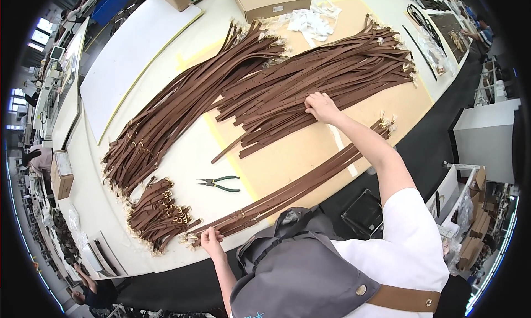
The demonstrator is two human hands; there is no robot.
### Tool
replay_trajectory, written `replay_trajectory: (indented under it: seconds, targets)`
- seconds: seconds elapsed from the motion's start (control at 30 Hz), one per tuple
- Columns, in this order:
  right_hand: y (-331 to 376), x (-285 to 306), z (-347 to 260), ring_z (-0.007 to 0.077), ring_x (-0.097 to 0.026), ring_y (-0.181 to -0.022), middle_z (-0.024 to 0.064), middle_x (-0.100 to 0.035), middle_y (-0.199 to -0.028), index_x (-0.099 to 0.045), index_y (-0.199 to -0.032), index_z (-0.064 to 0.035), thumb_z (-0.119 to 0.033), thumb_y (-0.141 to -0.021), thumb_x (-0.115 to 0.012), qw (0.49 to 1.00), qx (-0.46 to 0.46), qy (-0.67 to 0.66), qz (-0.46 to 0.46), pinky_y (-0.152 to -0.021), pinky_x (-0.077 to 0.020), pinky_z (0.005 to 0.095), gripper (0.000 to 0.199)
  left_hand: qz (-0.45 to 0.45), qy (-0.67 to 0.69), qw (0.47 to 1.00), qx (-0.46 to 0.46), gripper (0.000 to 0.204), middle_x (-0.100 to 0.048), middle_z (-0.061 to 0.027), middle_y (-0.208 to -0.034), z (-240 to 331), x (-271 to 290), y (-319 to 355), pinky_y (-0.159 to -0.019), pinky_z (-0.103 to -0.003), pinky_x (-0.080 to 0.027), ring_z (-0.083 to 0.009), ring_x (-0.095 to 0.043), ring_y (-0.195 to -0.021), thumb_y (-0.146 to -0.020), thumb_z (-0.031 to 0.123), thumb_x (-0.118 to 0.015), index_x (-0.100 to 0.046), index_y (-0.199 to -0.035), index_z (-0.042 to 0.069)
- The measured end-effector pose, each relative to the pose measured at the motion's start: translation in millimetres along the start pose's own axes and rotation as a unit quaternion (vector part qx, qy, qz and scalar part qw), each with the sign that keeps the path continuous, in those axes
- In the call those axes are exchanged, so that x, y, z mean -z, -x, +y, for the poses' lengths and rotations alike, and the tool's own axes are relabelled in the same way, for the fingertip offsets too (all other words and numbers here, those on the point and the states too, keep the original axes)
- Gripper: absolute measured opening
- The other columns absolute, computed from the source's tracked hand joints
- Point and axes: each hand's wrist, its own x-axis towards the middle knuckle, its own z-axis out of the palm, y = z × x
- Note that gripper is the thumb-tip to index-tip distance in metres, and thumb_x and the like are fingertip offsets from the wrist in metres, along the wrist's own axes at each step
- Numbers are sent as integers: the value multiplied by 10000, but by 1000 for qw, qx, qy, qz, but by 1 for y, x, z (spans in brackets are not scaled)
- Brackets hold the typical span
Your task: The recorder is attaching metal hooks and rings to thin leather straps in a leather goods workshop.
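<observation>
Brown straps [332,66], right hand [322,107] outstretched over them, left hand [212,241] low, hands apart, grips unclear

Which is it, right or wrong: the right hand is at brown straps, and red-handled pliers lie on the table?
Wrong on colour: the head view shows green handles on the pliers. They lie on the table; the right hand is at brown straps.

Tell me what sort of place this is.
Probably a leather workshop or factory: piles of brown straps lie on a big table, with green-handled pliers beside them, and other people show farther off.
</observation>
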Motion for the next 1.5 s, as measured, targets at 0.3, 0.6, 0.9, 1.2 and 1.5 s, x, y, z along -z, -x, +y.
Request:
replay_trajectory:
  seconds: [0.3, 0.6, 0.9, 1.2, 1.5]
  targets:
    - [95, 62, -247, 375, -686, -833, 159, -673, -903, -607, -1101, -104, -204, -975, -631, 879, 235, -376, -176, -739, -550, 452, 163, -208, 300, 924, 111, 382, -691, -82, -1031, 137, -147, 60, -947, -447, -546, -217, -673, -975, -1108, 376, -493, -544, -1295, 47]
    - [116, -41, -91, 248, -611, -977, 45, -627, -916, -656, -1010, -123, -114, -797, -612, 975, 203, -67, 63, -958, -449, 408, 218, -97, 358, 913, -170, 296, -469, 6, -836, 178, -36, 43, -830, -344, -473, -143, -485, -787, -1129, 377, -441, -566, -1110, 110]
    - [90, 20, 30, 174, -709, -869, 52, -752, -931, -678, -1150, -73, -219, -979, -680, 915, -80, -281, -280, -785, -554, 350, 225, 43, 422, 901, -97, 452, -450, 3, -769, 122, 18, 5, -805, -348, -487, -152, -437, -700, -1127, 445, -381, -590, -1169, 47]
    - [88, 78, -23, 94, -617, -754, 74, -724, -1017, -631, -1228, -21, -183, -1080, -540, 620, -198, -585, -484, -678, -513, 256, 238, 101, 509, 854, -38, 553, -472, -17, -787, 72, 122, -58, -686, -334, -421, -158, -437, -699, -1141, 441, -260, -536, -1387, 30]
    - [95, 83, -54, 68, -403, -597, 0, -572, -813, -638, -1187, -10, -313, -1082, -540, 444, -239, -721, -475, -592, -408, 247, 335, 92, 555, 825, -62, 305, -517, -31, -802, 55, 168, -74, -685, -322, -415, -152, -477, -691, -1106, 284, -461, -648, -1148, 47]
